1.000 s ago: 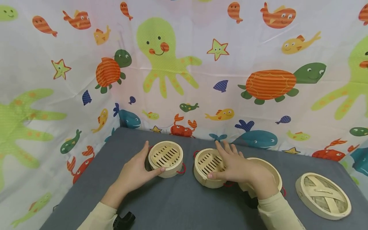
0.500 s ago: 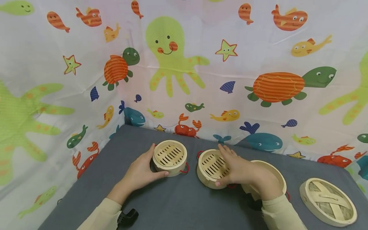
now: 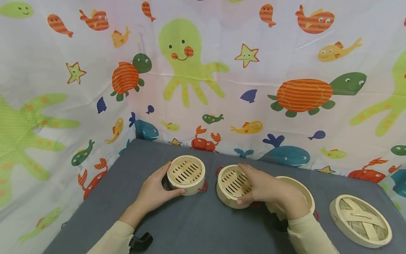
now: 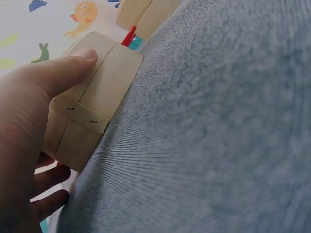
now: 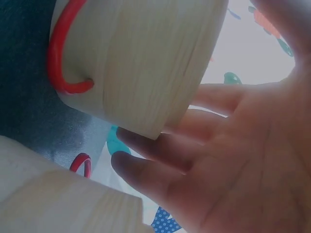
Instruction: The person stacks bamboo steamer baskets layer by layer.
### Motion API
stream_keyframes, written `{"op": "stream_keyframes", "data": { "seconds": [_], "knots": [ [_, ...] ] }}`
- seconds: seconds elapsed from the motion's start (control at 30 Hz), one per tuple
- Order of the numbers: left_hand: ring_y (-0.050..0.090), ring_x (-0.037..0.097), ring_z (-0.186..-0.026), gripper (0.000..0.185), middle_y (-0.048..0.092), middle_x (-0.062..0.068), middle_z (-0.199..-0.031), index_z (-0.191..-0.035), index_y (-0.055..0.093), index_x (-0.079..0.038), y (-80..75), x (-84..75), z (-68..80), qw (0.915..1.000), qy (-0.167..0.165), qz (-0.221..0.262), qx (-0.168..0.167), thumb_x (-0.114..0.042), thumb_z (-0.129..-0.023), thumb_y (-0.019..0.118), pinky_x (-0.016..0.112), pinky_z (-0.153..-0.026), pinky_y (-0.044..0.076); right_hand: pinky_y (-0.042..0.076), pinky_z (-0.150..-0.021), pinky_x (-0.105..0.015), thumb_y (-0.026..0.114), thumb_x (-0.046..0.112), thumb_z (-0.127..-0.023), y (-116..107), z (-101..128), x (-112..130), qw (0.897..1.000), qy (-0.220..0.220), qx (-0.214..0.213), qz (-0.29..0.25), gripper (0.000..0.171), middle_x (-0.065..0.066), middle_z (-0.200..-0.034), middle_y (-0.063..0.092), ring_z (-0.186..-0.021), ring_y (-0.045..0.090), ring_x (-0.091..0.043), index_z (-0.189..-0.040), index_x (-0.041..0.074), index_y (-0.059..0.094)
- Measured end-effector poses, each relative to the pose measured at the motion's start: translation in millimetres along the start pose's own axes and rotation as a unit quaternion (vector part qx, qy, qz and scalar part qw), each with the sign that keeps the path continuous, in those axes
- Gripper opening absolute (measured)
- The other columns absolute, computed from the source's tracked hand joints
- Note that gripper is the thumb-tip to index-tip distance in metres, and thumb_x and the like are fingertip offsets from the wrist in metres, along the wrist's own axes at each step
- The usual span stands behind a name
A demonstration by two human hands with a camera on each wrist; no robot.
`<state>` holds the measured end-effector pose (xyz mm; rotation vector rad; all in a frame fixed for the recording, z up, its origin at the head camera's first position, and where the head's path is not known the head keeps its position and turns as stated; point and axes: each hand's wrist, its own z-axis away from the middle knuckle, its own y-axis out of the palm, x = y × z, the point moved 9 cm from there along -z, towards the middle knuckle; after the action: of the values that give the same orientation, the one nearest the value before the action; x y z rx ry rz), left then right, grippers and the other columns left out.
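Observation:
Two small bamboo steamer baskets with slatted tops and red loop handles stand on the grey cloth in the head view. My left hand [image 3: 152, 188] holds the left steamer basket [image 3: 186, 171], thumb along its near side and fingers round its left side. The left wrist view shows that thumb lying on the basket's wall [image 4: 104, 82]. Over the middle steamer basket [image 3: 231, 183] my right hand [image 3: 269, 187] spans the rim, thumb at the near side and fingers toward the far side. Its wall [image 5: 141, 58] and red handle [image 5: 58, 53] fill the right wrist view's upper part.
A larger open steamer basket [image 3: 308, 192] stands partly hidden under my right wrist. Farther right lies a round woven bamboo lid [image 3: 361, 220]. Behind the grey-covered table [image 3: 203, 229] hangs a sea-animal curtain [image 3: 219, 84]. A black wrist-camera piece [image 3: 141, 241] sticks out by my left sleeve.
The right hand's fingers have come down and in around the middle basket, and the left hand has drawn in on its basket. The head view shifted slightly; the baskets stay in place.

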<state>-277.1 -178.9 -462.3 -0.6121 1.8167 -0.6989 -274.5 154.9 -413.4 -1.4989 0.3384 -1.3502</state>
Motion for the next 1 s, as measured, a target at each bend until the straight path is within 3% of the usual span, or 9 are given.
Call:
{"op": "stream_keyframes", "data": {
  "seconds": [0.33, 0.6, 1.0],
  "knots": [
    [0.047, 0.035, -0.153, 0.119, 0.051, 0.006, -0.166, -0.168, 0.044, -0.015, 1.9, 4.7, -2.7, 0.9990, 0.006, 0.044, -0.005, -0.067, -0.075, 0.095, 0.068, -0.118, 0.039, 0.041, -0.118, -0.062, 0.102, 0.050, -0.071, -2.8, -2.5, 0.8, 1.000, -0.015, -0.022, 0.001, 0.123, -0.022, -0.157, 0.050, -0.140, 0.051, -0.038, -0.163, -0.002, 0.039],
    [0.048, 0.035, -0.151, 0.118, 0.052, 0.007, -0.164, -0.167, 0.046, -0.014, -0.3, 2.5, -3.5, 0.9993, 0.005, 0.037, -0.009, -0.067, -0.074, 0.096, 0.069, -0.117, 0.038, 0.049, -0.107, -0.054, 0.100, 0.056, -0.069, -2.8, -2.8, -0.7, 0.999, 0.002, -0.031, 0.008, 0.122, -0.019, -0.150, 0.049, -0.127, 0.056, -0.031, -0.161, 0.002, 0.041],
    [0.048, 0.039, -0.150, 0.119, 0.052, 0.009, -0.164, -0.167, 0.045, -0.014, 3.5, 4.2, -2.3, 0.9996, -0.002, 0.028, -0.007, -0.068, -0.074, 0.096, 0.070, -0.116, 0.039, 0.053, -0.102, -0.054, 0.096, 0.062, -0.067, -0.6, -3.6, -1.6, 0.998, 0.010, -0.047, 0.046, 0.128, -0.021, -0.149, 0.050, -0.122, 0.059, -0.030, -0.164, 0.001, 0.039]
  ]
}}
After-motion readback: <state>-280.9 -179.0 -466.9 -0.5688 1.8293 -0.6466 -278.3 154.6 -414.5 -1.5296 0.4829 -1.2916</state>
